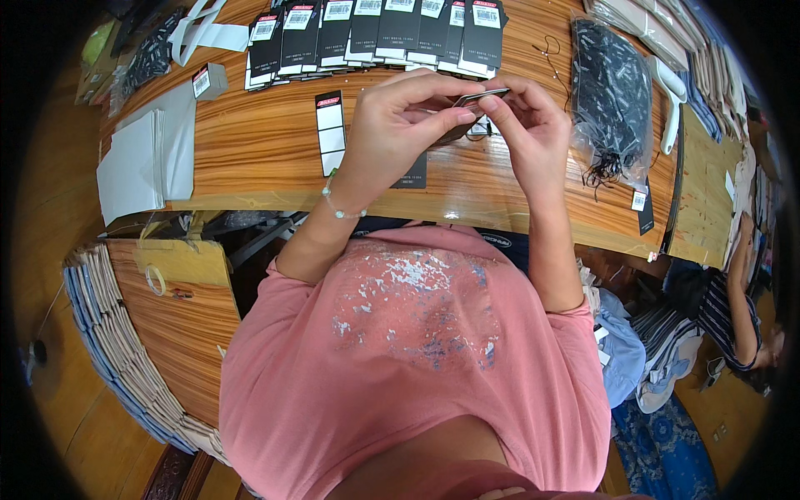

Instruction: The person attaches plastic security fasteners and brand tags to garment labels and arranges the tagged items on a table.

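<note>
Above the wooden table, my left hand [393, 125] and my right hand [535, 137] meet with fingers closed on a dark hang tag [482, 96], seen nearly edge-on. Fingers cover much of it, and whether a cord passes through it cannot be made out. A white-and-black label strip [331, 140] lies beside my left wrist. Another black tag [412, 173] rests flat under my hands, partly hidden by the left one. Beyond them, several black hang tags [398, 35] with white barcode labels lie overlapping in a row.
On the right are a clear bag of black string fasteners [612, 92], a white handled tool [669, 104] and a black tag [646, 208]. White paper sheets [133, 162] and a small grey box [210, 82] lie left. Folded garments [125, 342] flank me; another person's arm [740, 292] shows far right.
</note>
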A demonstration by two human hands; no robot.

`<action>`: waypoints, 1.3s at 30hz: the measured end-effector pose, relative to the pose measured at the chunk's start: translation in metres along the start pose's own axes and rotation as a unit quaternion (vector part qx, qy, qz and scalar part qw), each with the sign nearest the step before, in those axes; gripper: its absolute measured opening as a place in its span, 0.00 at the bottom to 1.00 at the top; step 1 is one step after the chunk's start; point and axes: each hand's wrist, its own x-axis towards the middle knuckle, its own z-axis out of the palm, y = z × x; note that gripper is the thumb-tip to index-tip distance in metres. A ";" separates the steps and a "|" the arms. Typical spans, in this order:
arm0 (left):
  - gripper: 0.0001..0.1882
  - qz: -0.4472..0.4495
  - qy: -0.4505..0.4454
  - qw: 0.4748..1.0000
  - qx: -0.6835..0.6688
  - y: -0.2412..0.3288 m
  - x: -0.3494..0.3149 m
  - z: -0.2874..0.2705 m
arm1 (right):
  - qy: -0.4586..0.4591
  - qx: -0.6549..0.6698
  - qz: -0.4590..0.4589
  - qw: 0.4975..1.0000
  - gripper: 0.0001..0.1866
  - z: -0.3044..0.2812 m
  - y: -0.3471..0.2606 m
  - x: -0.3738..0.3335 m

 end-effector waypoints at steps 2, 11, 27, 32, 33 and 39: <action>0.11 0.006 0.009 1.000 -0.008 -0.003 -0.001 0.001 | -0.008 0.009 0.011 1.000 0.09 0.000 0.001 0.002; 0.09 0.185 0.078 0.946 0.255 -0.012 -0.002 -0.003 | -0.112 0.139 0.118 0.977 0.08 -0.014 0.002 0.009; 0.09 0.127 -0.069 0.969 0.201 -0.014 -0.009 -0.018 | 0.007 0.247 -0.018 0.969 0.06 -0.022 -0.015 0.026; 0.14 -0.020 -0.028 0.999 0.030 -0.022 -0.015 -0.018 | -0.038 0.277 -0.054 0.959 0.07 -0.019 -0.025 0.026; 0.15 -0.040 -0.034 0.999 0.001 -0.025 -0.015 -0.020 | -0.036 0.278 -0.058 0.958 0.07 -0.016 -0.026 0.025; 0.18 -0.059 -0.015 0.997 -0.042 -0.028 -0.021 -0.033 | -0.054 0.275 -0.059 0.958 0.07 0.004 -0.031 0.020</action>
